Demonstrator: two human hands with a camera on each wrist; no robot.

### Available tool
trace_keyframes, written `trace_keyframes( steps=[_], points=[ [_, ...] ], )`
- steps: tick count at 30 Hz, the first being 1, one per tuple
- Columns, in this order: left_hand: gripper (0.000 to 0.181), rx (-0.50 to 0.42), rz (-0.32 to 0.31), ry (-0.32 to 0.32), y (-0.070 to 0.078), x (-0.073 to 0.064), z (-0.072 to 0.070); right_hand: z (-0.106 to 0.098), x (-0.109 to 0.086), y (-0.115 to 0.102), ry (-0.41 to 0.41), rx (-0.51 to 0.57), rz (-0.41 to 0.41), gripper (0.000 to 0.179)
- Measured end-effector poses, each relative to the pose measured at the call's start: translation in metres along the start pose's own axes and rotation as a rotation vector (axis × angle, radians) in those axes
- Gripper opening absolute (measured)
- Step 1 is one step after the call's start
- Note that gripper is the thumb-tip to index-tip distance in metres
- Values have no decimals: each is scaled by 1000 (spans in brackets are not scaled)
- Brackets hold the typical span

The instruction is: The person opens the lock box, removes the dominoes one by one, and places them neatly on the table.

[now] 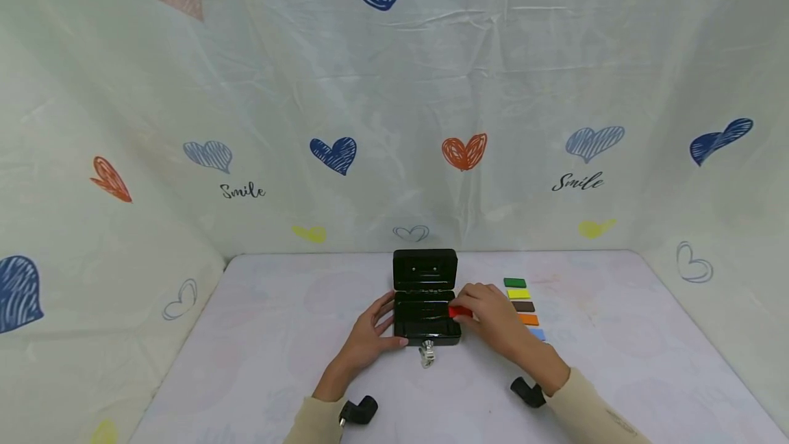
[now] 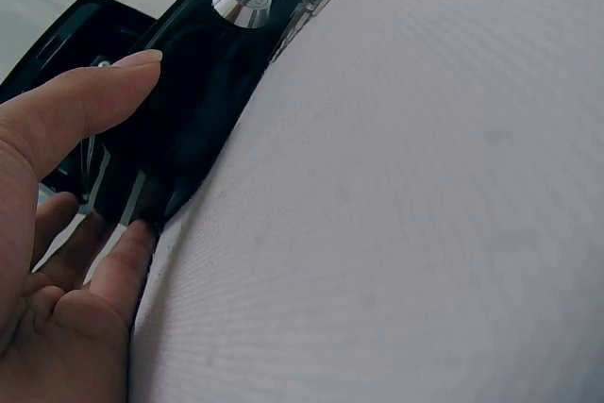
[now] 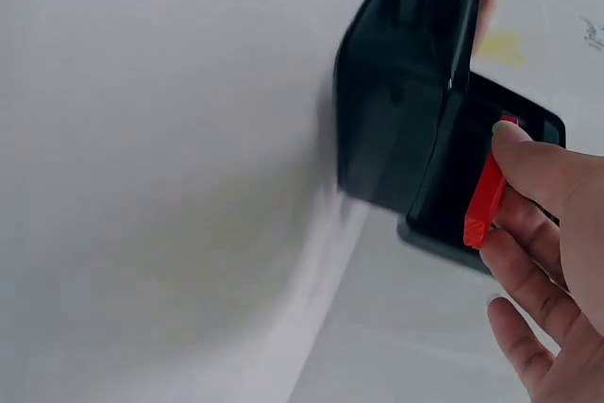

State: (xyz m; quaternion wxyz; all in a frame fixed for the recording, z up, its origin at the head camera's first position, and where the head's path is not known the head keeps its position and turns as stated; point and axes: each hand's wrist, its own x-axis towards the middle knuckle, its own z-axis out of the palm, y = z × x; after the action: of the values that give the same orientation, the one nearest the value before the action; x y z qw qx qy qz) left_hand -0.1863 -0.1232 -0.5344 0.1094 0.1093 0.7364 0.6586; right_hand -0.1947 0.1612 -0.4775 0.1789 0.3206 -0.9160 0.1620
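A small black cash box point(image 1: 427, 329) stands on the table with its lid point(image 1: 425, 269) raised and keys point(image 1: 427, 355) hanging from the front lock point(image 2: 243, 2). My left hand point(image 1: 366, 334) rests against the box's left side, fingers spread along it and thumb at the front corner. Between thumb and fingers my right hand point(image 1: 493, 314) pinches a flat red block point(image 3: 486, 195). The block is at the box's right rim, tilted in the right wrist view, with the raised lid behind it.
Right of the box lies a column of flat blocks: green point(image 1: 514, 282), yellow point(image 1: 518, 294), brown point(image 1: 523, 306), orange point(image 1: 528, 319) and blue point(image 1: 537, 334). The right forearm passes close to the blue one. A white curtain point(image 1: 394, 101) with printed hearts hangs behind the white table point(image 1: 296, 286).
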Motion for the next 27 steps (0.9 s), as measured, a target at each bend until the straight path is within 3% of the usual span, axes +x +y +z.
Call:
trace_keyframes(
  steps=[13,22,27],
  points=[
    [97,-11,11,-2,-1,1,-1,-17,-36,29,85,-59,41,38],
    [96,-6,14,7,0,0,0,-25,-58,44,175,-72,10,47],
    [97,3,14,14,1,1,1,-29,-68,51,179,-72,30,52]
  ],
)
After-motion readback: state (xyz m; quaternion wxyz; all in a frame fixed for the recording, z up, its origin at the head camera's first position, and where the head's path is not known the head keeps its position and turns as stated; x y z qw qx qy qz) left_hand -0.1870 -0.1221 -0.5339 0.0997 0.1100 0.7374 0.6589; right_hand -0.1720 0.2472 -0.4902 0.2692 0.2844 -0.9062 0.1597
